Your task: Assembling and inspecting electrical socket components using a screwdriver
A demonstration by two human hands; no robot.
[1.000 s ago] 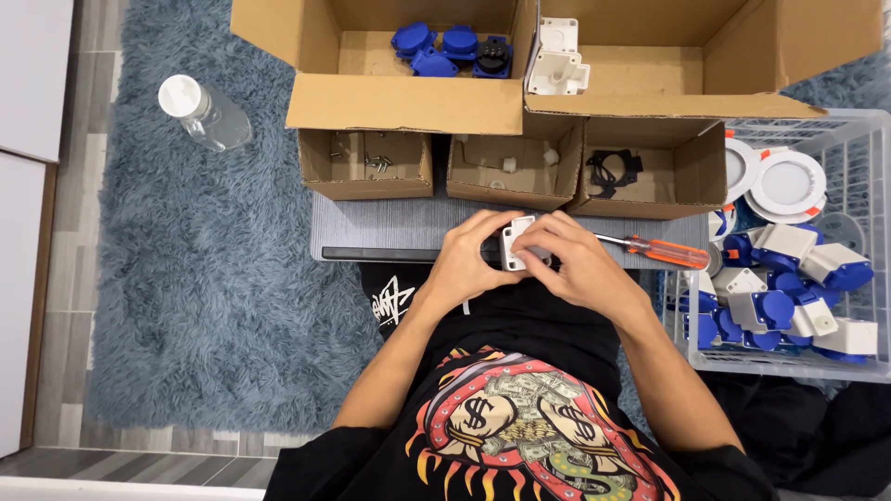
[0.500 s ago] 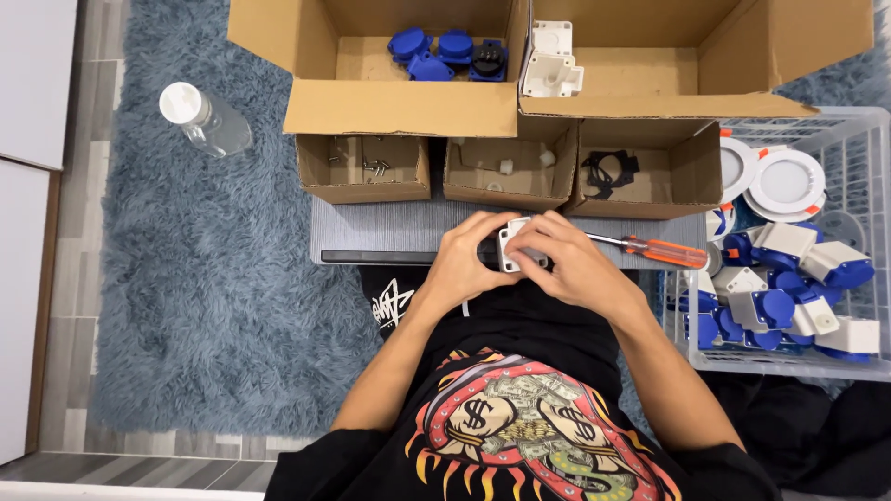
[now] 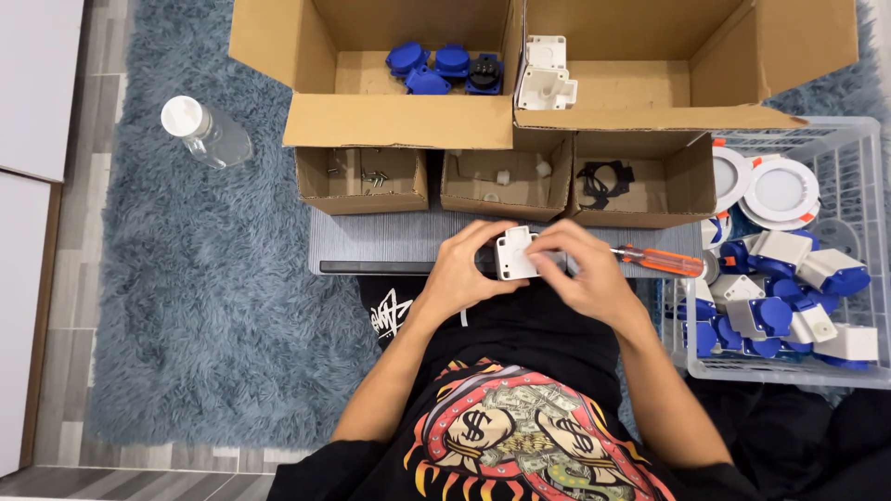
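Holding white housing point(image 3: 513, 252) over grey tray point(image 3: 390, 249), at lap's edge. Left hand point(image 3: 467, 271) curled round its left side, right hand point(image 3: 587, 274) pinching right side; both gripping. Housing: small square white block, dark part behind, half hidden. Screwdriver point(image 3: 661, 261) lies unused just right of hand. Judging progress: mid-assembly; few finished pieces in top boxes point(image 3: 399, 121), basket point(image 3: 858, 176) holds many sockets point(image 3: 780, 301).

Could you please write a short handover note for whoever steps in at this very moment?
Left hand and right hand: both grip the white socket housing over the grey board.
Orange-handled screwdriver lies on the board, right of the hands.
Screws sit in the small left carton; blue socket covers in the big carton behind.
White basket, right, holds many white-and-blue sockets.
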